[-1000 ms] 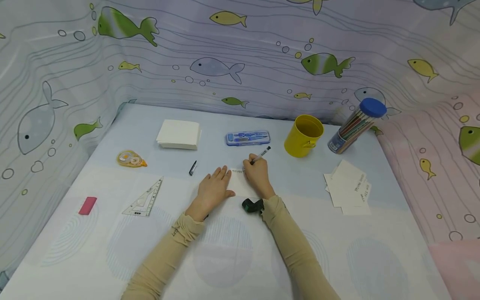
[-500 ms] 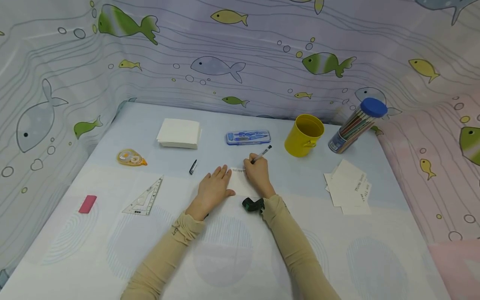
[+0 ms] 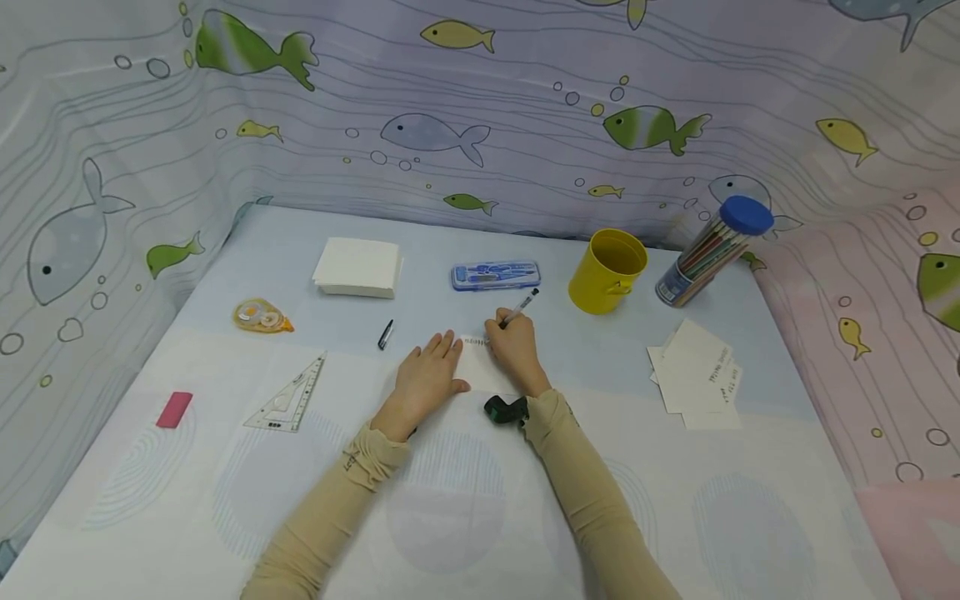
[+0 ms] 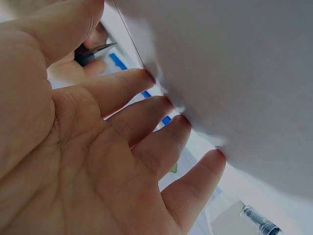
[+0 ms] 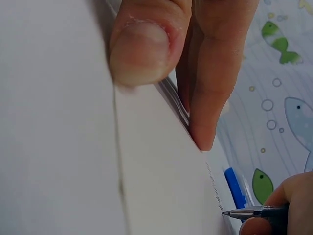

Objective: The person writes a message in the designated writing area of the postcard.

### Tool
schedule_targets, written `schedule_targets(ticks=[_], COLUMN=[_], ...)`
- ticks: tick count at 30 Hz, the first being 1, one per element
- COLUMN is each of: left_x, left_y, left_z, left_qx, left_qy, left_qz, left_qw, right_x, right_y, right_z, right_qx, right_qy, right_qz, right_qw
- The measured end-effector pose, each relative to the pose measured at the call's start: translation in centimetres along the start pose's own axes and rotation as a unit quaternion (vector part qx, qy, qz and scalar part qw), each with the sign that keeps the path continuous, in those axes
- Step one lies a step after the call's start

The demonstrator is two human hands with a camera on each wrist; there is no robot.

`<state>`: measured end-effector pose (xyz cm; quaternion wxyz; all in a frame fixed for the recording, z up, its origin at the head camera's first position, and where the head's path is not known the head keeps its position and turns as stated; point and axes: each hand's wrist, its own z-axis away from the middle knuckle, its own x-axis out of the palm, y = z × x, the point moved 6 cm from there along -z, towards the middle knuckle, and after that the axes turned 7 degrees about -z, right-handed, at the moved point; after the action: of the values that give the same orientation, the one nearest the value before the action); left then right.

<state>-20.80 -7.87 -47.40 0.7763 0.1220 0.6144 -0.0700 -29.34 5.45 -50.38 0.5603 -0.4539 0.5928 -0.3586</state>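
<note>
Pen [image 3: 521,308] pinched in right hand [image 3: 513,348], fingers curled round the barrel, tip down on the far edge of a small white card [image 3: 480,367]; tip also seen in the right wrist view [image 5: 244,213], touching the card's edge [image 5: 161,196] beside a faint line of writing; card flat on the table [image 3: 187,500], near its middle, between the two hands; left hand [image 3: 424,377] spread flat, fingers straight and together, pressing down on the card's left part; fingertips [image 4: 146,78] lined up along the paper's edge in the left wrist view, holding nothing; small dark green object [image 3: 505,409] on the table just beside the right wrist, kind impossible to tell; beige sleeves [image 3: 330,508] on both forearms; pen cap [image 3: 386,334] lying loose left of the left hand; blue geometry case [image 3: 495,276] beyond the card; stack of white cards [image 3: 357,267] further left; yellow cup [image 3: 607,271] to the right of the case, then clear tube of coloured pencils [image 3: 712,250] with a blue lid, leaning; loose pile of written cards [image 3: 701,377] well apart on the right; clear set square [image 3: 288,396], correction tape [image 3: 260,317] and pink eraser [image 3: 175,410] out on the left; fish-print curtain [image 3: 450,125] all round behind
</note>
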Motion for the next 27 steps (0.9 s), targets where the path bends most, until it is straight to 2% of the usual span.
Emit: schedule_targets(ticks=[8, 13, 20, 27], left_x=[-0.03, -0.12, 0.1, 0.14], left_y=[0.04, 0.15, 0.08, 0.04], left_z=[-0.04, -0.03, -0.13, -0.11], left_qx=[-0.003, -0.001, -0.002, -0.001], left_qy=[0.005, 0.009, -0.001, 0.008], left_qz=[0.007, 0.004, -0.004, 0.002], left_qw=[1.0, 0.9999, 1.0, 1.0], right_x=[-0.4, -0.51, -0.34, -0.33], right_y=[0.02, 0.05, 0.09, 0.04], right_z=[0.19, 0.21, 0.2, 0.1], right_qx=[-0.011, -0.018, -0.004, -0.008], right_qy=[0.032, 0.035, 0.019, 0.026], right_qz=[-0.044, -0.029, -0.048, -0.011], right_qw=[0.998, 0.999, 0.999, 1.0])
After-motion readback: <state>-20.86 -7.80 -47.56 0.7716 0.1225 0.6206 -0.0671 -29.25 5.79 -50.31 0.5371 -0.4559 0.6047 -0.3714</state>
